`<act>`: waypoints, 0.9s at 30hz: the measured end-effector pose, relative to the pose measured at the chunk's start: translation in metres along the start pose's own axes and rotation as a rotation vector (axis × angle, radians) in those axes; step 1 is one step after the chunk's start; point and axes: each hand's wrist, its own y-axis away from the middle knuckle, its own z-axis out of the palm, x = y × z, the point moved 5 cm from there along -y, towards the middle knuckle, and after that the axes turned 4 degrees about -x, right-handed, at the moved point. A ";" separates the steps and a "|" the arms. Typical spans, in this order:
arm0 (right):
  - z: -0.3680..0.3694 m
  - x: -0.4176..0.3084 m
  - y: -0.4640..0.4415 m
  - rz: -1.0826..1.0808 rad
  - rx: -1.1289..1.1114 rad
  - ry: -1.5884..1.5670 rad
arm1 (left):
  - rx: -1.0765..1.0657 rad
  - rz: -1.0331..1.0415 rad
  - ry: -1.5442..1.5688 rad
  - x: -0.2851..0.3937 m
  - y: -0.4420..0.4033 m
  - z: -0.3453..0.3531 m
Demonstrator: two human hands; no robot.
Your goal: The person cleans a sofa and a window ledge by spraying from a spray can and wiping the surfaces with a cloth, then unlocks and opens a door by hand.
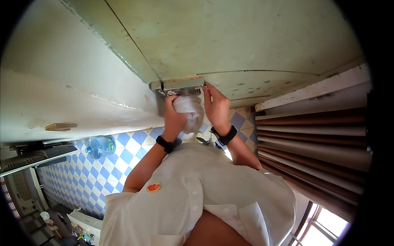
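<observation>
A metal lock case [182, 85] is mounted on the pale green door [254, 37]. Just below it hangs a bunched white cloth [189, 108], with my left hand [175, 117] closed on its left side, thumb near the lock's lower edge. My right hand [217, 107] is at the lock's right end, fingertips pinched against a small part there; what they hold, if anything, is too small to make out. Both wrists wear black bands.
A pale wall runs along the left, with a small wooden block [61, 127] on it. A blue water bottle [100, 147] lies on the blue-and-white tiled floor [127, 151]. Brown striped curtains [312, 135] hang at right. A cluttered white surface [88, 221] is at lower left.
</observation>
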 end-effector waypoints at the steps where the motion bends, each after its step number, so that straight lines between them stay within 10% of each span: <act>1: 0.001 0.002 0.000 0.021 0.007 -0.032 | 0.005 -0.013 -0.010 -0.002 -0.003 0.001; 23: 0.004 0.008 0.011 0.016 -0.116 -0.271 | -0.042 0.025 -0.053 0.014 0.035 -0.022; 27: -0.007 -0.009 0.048 0.148 -0.430 -0.478 | 0.095 0.064 -0.053 0.052 0.068 -0.049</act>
